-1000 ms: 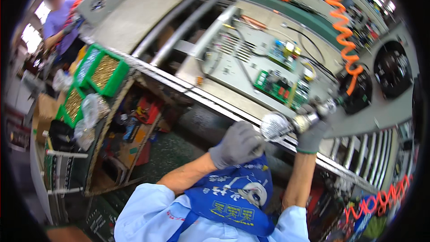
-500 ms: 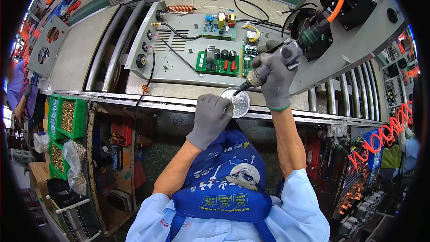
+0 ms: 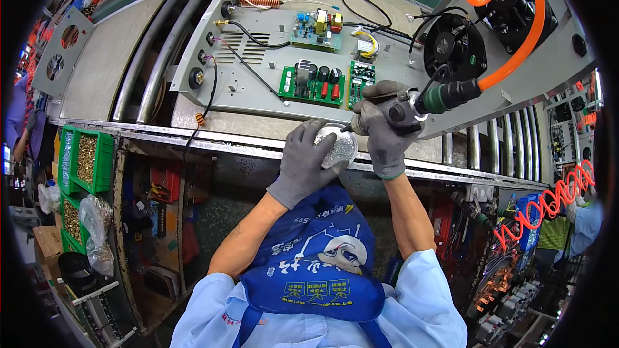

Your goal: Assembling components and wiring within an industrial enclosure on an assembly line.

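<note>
The power driver [image 3: 407, 111] pointed its tip at the far-right rim of the dish [image 3: 356, 149], and I had the right hand [image 3: 388, 147] wrapped tight round its body! The left hand [image 3: 304, 162] curved over the dish's left side; pinching anything, I couldn't tell. Beyond the dish lay a grey panel [image 3: 251, 95]; right of the dish, a black fan [image 3: 454, 49]; far left, a green bin [image 3: 106, 161].
</note>
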